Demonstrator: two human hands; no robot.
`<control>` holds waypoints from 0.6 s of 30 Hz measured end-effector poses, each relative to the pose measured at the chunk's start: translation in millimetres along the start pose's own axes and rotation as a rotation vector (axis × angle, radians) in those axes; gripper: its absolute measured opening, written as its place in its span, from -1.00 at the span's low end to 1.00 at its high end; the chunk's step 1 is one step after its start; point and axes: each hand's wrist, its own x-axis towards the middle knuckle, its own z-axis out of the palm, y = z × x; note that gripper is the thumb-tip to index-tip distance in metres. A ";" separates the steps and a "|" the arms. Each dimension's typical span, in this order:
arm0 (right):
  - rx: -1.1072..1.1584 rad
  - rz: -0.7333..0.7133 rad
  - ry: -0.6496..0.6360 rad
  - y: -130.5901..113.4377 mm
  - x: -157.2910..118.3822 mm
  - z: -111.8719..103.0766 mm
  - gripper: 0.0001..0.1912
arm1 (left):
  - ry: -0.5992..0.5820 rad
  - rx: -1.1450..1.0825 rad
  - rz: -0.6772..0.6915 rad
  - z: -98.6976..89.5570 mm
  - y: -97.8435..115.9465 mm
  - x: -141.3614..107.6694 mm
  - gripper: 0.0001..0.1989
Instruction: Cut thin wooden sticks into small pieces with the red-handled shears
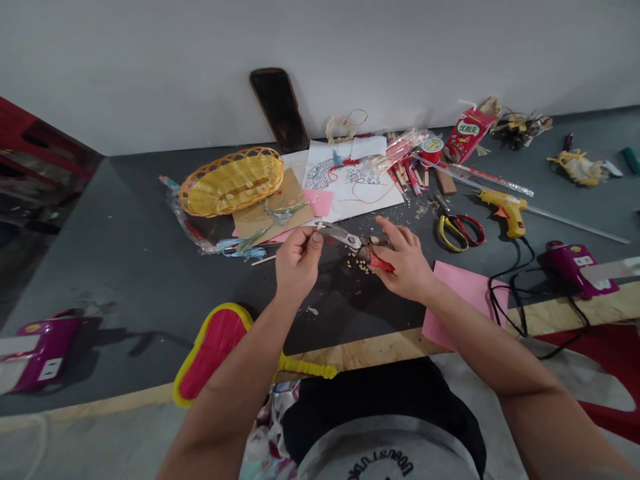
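My right hand (403, 259) grips the red handles of a pair of scissors (353, 242), whose blades point left toward my other hand. Thumb and fingers of my left hand (300, 257) are pinched together by the blade tips. A small pale piece (320, 227) shows at those fingertips, too small to name. Below the scissors, several small tan bits (358, 264) lie scattered on the dark tabletop. A thin stick (263, 260) rests just left of my left hand.
A yellow woven basket (233, 183) stands at the back left, near printed paper (370, 193). Rightward lie yellow-and-red scissors (457, 230), a yellow glue gun (507, 207) with its cable, and a pink sheet (465, 293). A pink-and-yellow paddle-shaped item (215, 347) lies by my left forearm.
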 end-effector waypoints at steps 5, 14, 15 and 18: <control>0.021 0.003 -0.021 -2.6 0.1 -0.2 -0.77 | -0.046 0.071 0.031 0.9 1.5 -0.1 -0.62; 0.075 -0.016 -0.051 -2.1 0.8 -1.9 -0.74 | -0.054 -0.023 0.039 1.6 -1.6 -1.8 -0.64; 0.082 -0.020 -0.050 -1.8 0.8 -1.9 -0.73 | -0.052 -0.041 0.042 1.9 -1.3 -1.8 -0.64; 0.084 -0.025 -0.049 -1.2 0.8 -1.7 -0.74 | -0.048 -0.039 0.046 2.2 0.3 -1.6 -0.66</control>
